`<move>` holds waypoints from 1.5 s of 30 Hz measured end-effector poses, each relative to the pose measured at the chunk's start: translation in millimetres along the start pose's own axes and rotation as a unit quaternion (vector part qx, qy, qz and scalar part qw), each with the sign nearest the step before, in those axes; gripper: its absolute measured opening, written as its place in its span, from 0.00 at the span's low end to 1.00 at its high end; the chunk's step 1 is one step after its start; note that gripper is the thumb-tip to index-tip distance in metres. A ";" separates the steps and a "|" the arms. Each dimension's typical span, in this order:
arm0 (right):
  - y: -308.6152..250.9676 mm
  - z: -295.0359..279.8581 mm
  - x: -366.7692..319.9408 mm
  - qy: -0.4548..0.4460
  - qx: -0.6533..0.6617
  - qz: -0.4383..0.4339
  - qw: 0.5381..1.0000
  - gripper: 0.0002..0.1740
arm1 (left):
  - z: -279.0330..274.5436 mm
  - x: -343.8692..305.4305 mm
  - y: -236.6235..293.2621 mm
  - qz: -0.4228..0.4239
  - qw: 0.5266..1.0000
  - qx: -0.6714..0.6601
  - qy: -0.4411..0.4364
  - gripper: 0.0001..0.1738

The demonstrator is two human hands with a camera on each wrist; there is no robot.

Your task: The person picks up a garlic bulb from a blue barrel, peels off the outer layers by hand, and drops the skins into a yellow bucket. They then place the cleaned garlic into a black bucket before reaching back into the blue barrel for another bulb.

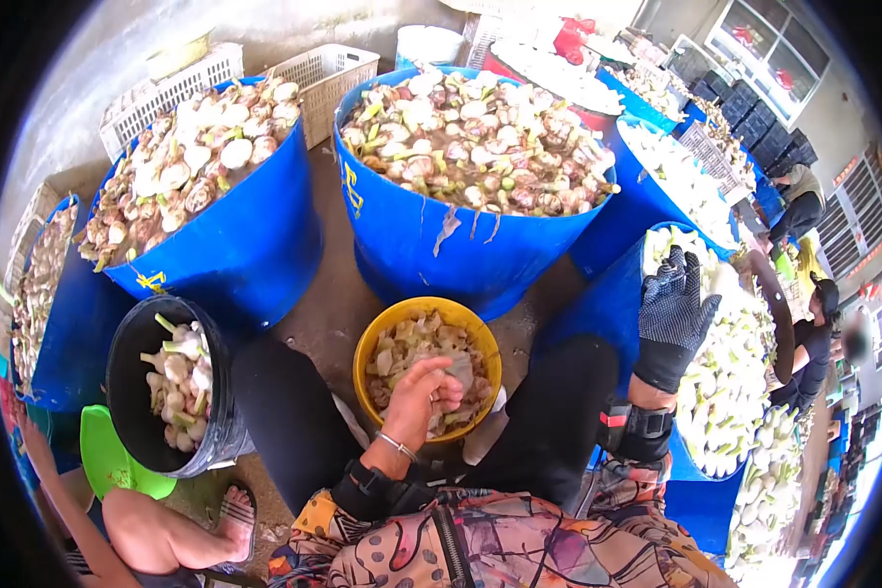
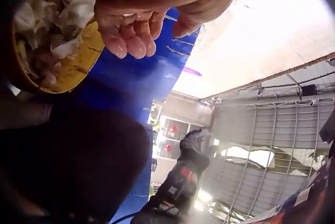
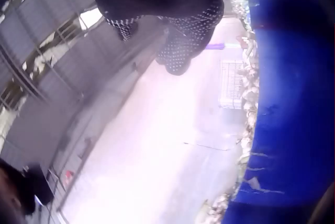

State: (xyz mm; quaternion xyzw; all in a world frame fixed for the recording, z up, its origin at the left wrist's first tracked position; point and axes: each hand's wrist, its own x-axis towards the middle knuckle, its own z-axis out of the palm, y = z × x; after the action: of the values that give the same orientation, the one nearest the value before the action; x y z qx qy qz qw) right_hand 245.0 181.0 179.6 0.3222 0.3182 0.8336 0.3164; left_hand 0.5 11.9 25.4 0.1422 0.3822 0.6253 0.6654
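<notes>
My bare left hand [image 1: 429,392] hangs over a yellow bowl [image 1: 367,345] of pale peelings set between my knees. In the left wrist view its fingers [image 2: 133,38] curl loosely with nothing between them, just above the bowl's rim [image 2: 78,70]. My right hand [image 1: 674,299] wears a black dotted glove and is raised with fingers spread, holding nothing. It hovers at the edge of a blue tub [image 1: 608,304] heaped with white peeled bulbs [image 1: 725,392]. The right wrist view shows the gloved fingers [image 3: 180,36] in the air beside a blue tub wall [image 3: 293,104].
Two big blue tubs [image 1: 245,245] [image 1: 441,245] piled with unpeeled bulbs stand in front. A black bucket [image 1: 127,392] of bulbs sits at my left knee, a green scoop [image 1: 103,456] below it. Another person's sandalled foot [image 1: 230,514] is at bottom left. People [image 1: 804,201] work at far right.
</notes>
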 end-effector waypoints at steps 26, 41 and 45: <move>-3.9 -9.2 186.2 -0.058 -0.988 -0.028 -0.140 0.14 | -5.8 10.6 -1.9 0.103 0.992 0.063 0.042 0.18; 18.5 -167.1 31.7 0.103 -0.938 0.152 0.294 0.14 | -12.8 -11.6 5.3 0.159 0.983 -0.090 -0.028 0.27; 9.1 -167.2 -1.5 0.059 -0.961 0.213 0.168 0.17 | -8.0 -10.1 2.5 0.165 0.984 -0.072 -0.011 0.25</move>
State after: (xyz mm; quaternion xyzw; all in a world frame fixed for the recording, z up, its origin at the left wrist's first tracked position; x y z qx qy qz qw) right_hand 119.5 119.8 87.1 -0.2319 -0.7972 0.5320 0.1665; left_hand -6.0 0.5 25.1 0.1615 0.3002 0.7507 0.5659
